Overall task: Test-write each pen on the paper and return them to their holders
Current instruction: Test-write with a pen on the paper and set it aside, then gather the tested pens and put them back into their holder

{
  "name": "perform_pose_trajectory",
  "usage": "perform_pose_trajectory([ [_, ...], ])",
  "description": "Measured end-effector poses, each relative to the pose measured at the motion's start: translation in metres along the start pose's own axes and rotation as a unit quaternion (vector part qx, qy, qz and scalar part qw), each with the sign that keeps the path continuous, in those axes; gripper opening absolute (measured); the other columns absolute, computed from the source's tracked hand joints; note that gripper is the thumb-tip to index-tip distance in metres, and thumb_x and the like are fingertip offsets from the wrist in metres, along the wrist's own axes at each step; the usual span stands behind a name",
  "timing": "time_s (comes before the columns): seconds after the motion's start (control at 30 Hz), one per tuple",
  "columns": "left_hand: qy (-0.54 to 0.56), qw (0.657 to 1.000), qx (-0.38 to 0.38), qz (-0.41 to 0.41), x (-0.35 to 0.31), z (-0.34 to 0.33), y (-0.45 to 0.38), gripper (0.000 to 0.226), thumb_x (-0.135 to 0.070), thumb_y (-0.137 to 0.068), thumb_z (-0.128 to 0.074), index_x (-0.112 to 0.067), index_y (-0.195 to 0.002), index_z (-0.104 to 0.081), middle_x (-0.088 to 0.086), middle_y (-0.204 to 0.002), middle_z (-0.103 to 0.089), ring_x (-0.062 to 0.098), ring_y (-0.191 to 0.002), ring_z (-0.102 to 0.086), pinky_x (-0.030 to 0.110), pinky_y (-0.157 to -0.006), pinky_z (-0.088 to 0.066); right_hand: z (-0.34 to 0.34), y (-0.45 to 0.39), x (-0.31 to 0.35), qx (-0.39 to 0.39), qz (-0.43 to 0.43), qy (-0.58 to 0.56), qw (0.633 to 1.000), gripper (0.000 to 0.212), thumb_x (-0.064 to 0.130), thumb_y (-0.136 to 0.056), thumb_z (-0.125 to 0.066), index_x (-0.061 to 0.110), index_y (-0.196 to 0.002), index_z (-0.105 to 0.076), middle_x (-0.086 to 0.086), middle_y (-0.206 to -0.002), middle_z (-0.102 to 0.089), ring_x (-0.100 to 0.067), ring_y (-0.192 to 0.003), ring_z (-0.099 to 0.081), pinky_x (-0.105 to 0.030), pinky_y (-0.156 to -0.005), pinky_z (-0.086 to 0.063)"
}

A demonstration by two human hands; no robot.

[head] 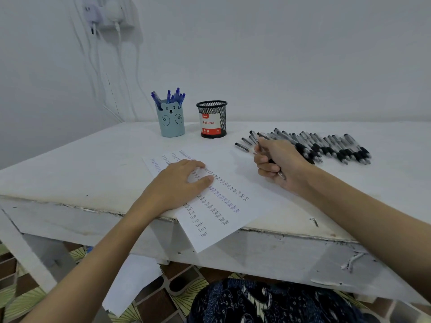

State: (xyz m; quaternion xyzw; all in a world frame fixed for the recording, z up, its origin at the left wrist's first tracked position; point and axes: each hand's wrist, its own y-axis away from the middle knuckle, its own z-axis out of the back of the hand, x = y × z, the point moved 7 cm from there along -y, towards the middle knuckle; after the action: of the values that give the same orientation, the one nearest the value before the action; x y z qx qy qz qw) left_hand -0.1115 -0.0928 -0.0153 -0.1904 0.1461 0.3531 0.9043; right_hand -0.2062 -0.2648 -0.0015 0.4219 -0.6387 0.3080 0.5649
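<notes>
Risk first: the paper (217,206) hangs partly over the near edge of the counter (70,164). Only the left hand (179,183), laid flat with fingers straight, pins it. If that hand lifts while the pen drags, the sheet could skew or slide off toward the floor.

Second risk: the right hand (277,164) sits just beside the row of black pens (326,145) lying on the counter. A careless sweep of the wrist could scatter or roll them, mixing tested with untested.

Right grip: fingers curled round one black pen (270,159), tip pointing down and toward the person, above the paper's right margin; tip not yet on the sheet, I judge.

Paper: white, angled, columns of small "Test" marks in blue and black.

Blue pens stand in the bear holder (171,122). The mesh holder (212,120) beside it appears empty, though its inside is hard to see.
</notes>
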Motion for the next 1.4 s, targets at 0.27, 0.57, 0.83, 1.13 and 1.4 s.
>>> perform_pose_trajectory([
  [0.27,0.006,0.994,0.112,-0.008,-0.008,-0.002,-0.012,0.044,-0.051,-0.093,-0.044,-0.041,-0.135,-0.039,-0.014,-0.15,-0.03,0.011,-0.138,-0.027,0.032,-0.113,-0.018,0.013,-0.026,0.05,-0.092,0.166,0.459,0.868,0.016,0.014,-0.085,-0.053,0.001,-0.078,-0.06,-0.011,-0.059,-0.06,-0.019,-0.043,-0.048,-0.018,-0.043,-0.037],
  [0.57,-0.01,0.987,0.161,-0.018,-0.008,-0.013,-0.042,0.065,-0.065,-0.071,-0.034,-0.052,-0.135,-0.033,-0.014,-0.156,-0.016,0.01,-0.144,-0.011,0.047,-0.116,-0.006,0.019,-0.061,0.048,-0.089,0.178,0.721,0.663,0.021,0.019,-0.09,-0.05,0.008,-0.074,-0.04,-0.002,-0.068,-0.038,-0.027,-0.074,-0.045,-0.026,-0.049,-0.026],
  [0.83,0.036,0.973,0.223,-0.039,-0.013,-0.021,-0.074,0.048,-0.059,-0.073,-0.045,-0.06,-0.12,-0.039,-0.015,-0.15,-0.028,0.012,-0.136,-0.028,0.033,-0.108,-0.021,0.044,-0.059,0.054,-0.126,0.189,0.728,0.647,0.012,0.015,-0.089,-0.05,0.005,-0.084,-0.046,-0.005,-0.072,-0.044,-0.027,-0.072,-0.044,-0.026,-0.049,-0.027],
  [1.13,0.011,0.992,0.109,-0.059,-0.049,-0.022,-0.086,0.027,-0.046,-0.092,-0.047,-0.034,-0.114,-0.06,-0.005,-0.126,-0.043,0.015,-0.118,-0.044,0.035,-0.104,-0.034,0.08,-0.051,0.082,-0.151,0.188,0.528,0.814,0.014,0.018,-0.083,-0.065,0.004,-0.086,-0.064,-0.002,-0.067,-0.054,-0.016,-0.06,-0.048,-0.023,-0.051,-0.036],
  [1.4,-0.022,0.996,0.083,0.002,-0.083,-0.035,-0.116,0.053,-0.05,-0.093,-0.042,-0.013,-0.056,-0.039,0.001,-0.063,-0.038,0.016,-0.058,-0.037,0.029,-0.064,-0.026,0.167,-0.051,0.092,-0.218,0.097,0.577,0.781,0.028,0.021,-0.087,-0.062,-0.004,-0.093,-0.068,-0.019,-0.089,-0.069,-0.026,-0.072,-0.057,-0.027,-0.062,-0.043],
])
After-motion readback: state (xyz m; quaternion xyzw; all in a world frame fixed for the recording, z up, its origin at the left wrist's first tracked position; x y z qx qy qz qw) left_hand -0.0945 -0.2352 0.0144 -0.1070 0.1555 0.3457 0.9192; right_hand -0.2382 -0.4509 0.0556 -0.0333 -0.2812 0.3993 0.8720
